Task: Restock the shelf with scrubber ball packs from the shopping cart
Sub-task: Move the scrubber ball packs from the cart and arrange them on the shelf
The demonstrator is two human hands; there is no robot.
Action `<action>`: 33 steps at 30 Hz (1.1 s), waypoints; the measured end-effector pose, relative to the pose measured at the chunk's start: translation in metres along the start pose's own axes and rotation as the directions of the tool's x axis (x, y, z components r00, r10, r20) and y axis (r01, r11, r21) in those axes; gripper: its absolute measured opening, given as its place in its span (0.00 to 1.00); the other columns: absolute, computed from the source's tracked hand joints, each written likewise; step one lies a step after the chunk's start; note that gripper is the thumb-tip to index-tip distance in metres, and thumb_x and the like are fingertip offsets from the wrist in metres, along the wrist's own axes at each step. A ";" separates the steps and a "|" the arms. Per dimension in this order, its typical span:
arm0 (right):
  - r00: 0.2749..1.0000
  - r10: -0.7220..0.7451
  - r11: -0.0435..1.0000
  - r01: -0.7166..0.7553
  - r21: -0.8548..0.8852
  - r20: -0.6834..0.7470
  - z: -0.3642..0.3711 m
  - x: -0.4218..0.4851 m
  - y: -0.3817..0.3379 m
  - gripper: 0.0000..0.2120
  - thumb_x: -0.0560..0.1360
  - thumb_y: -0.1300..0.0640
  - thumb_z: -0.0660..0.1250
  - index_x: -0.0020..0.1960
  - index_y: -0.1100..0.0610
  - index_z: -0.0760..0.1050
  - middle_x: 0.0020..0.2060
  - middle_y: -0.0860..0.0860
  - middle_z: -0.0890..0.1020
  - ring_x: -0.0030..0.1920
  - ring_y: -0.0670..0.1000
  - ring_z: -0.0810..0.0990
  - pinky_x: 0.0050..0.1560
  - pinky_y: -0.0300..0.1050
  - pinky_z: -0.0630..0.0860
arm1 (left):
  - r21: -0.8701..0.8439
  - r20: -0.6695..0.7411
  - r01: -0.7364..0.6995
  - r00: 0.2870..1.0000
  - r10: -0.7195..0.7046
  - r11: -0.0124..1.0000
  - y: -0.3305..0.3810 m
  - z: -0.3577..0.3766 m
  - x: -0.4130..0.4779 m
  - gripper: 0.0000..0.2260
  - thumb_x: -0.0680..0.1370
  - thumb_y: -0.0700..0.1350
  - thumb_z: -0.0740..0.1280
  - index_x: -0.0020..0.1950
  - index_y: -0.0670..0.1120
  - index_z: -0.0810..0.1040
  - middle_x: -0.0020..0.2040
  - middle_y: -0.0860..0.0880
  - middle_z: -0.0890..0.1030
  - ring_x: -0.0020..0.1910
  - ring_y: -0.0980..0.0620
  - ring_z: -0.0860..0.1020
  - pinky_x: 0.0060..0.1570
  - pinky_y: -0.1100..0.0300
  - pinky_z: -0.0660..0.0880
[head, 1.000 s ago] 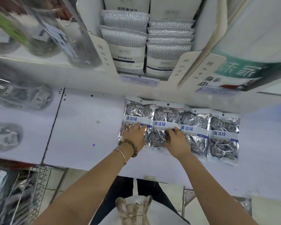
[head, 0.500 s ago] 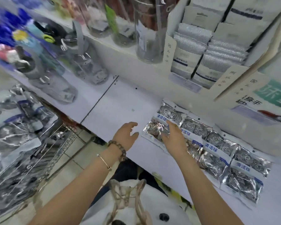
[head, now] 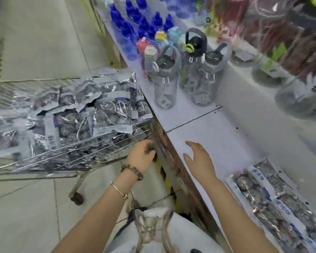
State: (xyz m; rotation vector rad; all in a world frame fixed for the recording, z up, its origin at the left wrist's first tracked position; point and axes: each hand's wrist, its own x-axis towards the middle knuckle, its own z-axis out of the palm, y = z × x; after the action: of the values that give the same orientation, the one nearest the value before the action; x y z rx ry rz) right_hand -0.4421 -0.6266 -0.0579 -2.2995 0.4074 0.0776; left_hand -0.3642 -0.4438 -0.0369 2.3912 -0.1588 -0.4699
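Hands differ: the right hand (head: 199, 161) hovers open above the shelf (head: 226, 128), fingers spread, holding nothing. The left hand (head: 140, 157) is at the near corner of the shopping cart (head: 62, 161) with its fingers curled; blur hides whether it grips anything. Scrubber ball packs (head: 71, 114) fill the cart. A row of packs (head: 274, 203) lies on the shelf at lower right. Clear water bottles (head: 164, 83) stand farther along.

Bare shelf (head: 217, 143) stretch lies open between water bottles (head: 182, 84) and laid scrubber packs (head: 274, 203)
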 end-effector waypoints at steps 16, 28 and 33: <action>0.943 -0.198 0.974 0.221 -0.059 0.268 0.182 0.083 -0.220 0.21 0.78 0.56 0.62 0.70 0.55 0.65 0.66 0.51 0.72 0.61 0.51 0.73 0.60 0.42 0.67 | -0.193 -0.280 0.257 0.911 -0.304 0.947 -0.202 -0.196 0.010 0.16 0.76 0.45 0.64 0.64 0.49 0.71 0.61 0.49 0.74 0.54 0.51 0.76 0.51 0.55 0.75; 0.957 -0.140 0.988 0.152 -0.027 0.252 0.204 0.214 -0.260 0.20 0.77 0.56 0.63 0.68 0.55 0.68 0.62 0.52 0.76 0.56 0.53 0.78 0.58 0.53 0.75 | -0.240 -0.356 0.364 0.830 -0.430 0.900 -0.225 -0.239 0.086 0.17 0.77 0.43 0.63 0.66 0.46 0.70 0.65 0.48 0.72 0.58 0.51 0.74 0.52 0.59 0.72; 0.962 -0.134 0.976 0.169 -0.135 0.237 0.205 0.290 -0.274 0.21 0.76 0.54 0.63 0.68 0.55 0.67 0.60 0.53 0.76 0.51 0.52 0.77 0.49 0.51 0.77 | -0.207 -0.384 0.434 0.788 -0.481 0.876 -0.228 -0.267 0.138 0.17 0.77 0.44 0.62 0.66 0.48 0.69 0.66 0.48 0.72 0.56 0.52 0.74 0.52 0.57 0.73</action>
State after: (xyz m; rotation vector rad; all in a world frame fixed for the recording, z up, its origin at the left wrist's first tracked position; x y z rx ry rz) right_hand -0.0670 -0.3809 -0.0601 -2.4320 0.1092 0.3009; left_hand -0.1394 -0.1411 -0.0391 2.3497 0.6489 -0.1491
